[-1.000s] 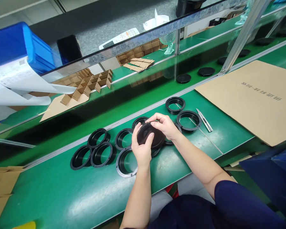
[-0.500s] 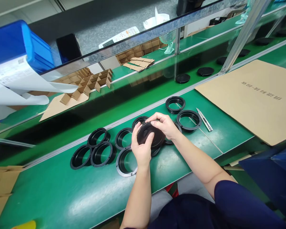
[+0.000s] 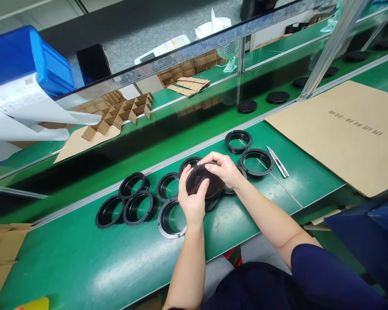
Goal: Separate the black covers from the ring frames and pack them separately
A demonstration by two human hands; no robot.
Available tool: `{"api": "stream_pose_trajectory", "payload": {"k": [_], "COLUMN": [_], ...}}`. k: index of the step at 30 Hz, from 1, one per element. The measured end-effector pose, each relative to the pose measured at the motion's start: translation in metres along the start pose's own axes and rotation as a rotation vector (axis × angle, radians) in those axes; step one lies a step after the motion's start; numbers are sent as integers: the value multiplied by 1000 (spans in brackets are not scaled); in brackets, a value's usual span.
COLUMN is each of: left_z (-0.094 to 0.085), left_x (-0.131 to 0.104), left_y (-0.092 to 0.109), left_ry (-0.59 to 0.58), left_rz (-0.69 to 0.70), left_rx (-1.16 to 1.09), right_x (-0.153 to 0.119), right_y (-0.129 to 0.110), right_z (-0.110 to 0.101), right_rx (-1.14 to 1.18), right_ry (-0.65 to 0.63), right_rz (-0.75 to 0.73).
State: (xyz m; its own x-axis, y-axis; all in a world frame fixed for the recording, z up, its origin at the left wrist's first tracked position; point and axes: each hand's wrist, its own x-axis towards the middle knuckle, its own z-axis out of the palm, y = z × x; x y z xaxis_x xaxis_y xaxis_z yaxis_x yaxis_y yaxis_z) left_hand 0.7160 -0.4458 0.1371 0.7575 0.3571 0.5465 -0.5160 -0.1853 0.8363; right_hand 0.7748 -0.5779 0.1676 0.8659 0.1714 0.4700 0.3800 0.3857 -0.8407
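Note:
A round black disc-like cap (image 3: pixel 198 183) is held between both my hands above the green table. My left hand (image 3: pixel 193 200) grips its left edge, thumb across the face. At the upper right edge, my right hand (image 3: pixel 224 170) has its fingers curled on the rim. Several black flanged rings surround my hands: one ring (image 3: pixel 163 224) lies just left of my left wrist, another ring (image 3: pixel 140 209) farther left. Right of my right hand sit a ring (image 3: pixel 256 162) and a smaller-looking ring (image 3: pixel 238 142). Rings behind the cap are partly hidden.
A utility knife (image 3: pixel 278 162) lies right of the rings, beside a big cardboard sheet (image 3: pixel 339 129). Behind a metal rail, black discs (image 3: pixel 278 97) rest on a green conveyor belt (image 3: pixel 194 129). Cardboard dividers (image 3: pixel 126 113) and a blue bin (image 3: pixel 51 64) are at the left back.

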Motion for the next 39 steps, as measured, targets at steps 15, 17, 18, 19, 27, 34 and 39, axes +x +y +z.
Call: {"api": "stream_pose_trajectory", "payload": {"k": [15,17,18,19,27,34,39], "left_z": [-1,-1,-1,-1,0,-1,1], "left_x": [2,2,2,2,4,3,-2], "left_y": [1,0,-1,-1,-1,-1,5], "left_ry": [19,11,7,0,10,2,-33], "left_rz": [-68,-41,-30,-25,-71,-20,115], "left_rx": [-30,-2,8,14,-24,27,132], "right_x": [-2,-2,-2,-2,-1,-3,-2], "right_y": [1,0,0,0,2,-2,2], "right_z": [3,4,5,6,8,4,3], "right_rx": [27,11,4,1,125,-2,-47], "right_ry": [-10,25,44,63,95,17,143], "right_rz": [30,33,41,52,133,64,84]}}
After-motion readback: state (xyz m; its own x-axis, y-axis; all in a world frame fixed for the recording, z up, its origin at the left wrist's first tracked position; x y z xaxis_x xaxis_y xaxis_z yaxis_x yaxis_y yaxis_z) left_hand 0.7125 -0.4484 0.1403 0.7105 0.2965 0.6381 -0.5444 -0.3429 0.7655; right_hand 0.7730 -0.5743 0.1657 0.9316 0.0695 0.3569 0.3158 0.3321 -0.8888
